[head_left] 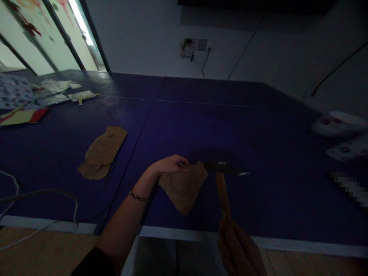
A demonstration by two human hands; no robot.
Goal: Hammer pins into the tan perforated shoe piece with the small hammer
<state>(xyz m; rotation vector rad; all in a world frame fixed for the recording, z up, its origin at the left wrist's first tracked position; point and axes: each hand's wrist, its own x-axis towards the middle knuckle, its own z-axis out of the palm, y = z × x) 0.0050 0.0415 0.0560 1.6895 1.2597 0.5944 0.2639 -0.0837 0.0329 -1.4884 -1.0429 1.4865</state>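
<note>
My left hand (174, 165) is closed at the upper edge of a brown perforated sheet (184, 191), which looks like leather or thick paper. Its fingertips are partly hidden, so anything small between them does not show. Rows of small holes run across the upper part of this sheet, and its lower end narrows to a rounded tip. In my right hand (237, 247) is a hammer with a wooden handle (222, 195). The dark hammer head (227, 168), shiny at its ends, hovers just right of the sheet.
More brown perforated pieces (106, 151) lie stacked at left, with thin dark rods (109, 174) beside them. Pale cables (57, 191) cross the blue table (244, 126) at the left front. Papers (54, 92) lie at back left, and a white tub (339, 122) stands at right.
</note>
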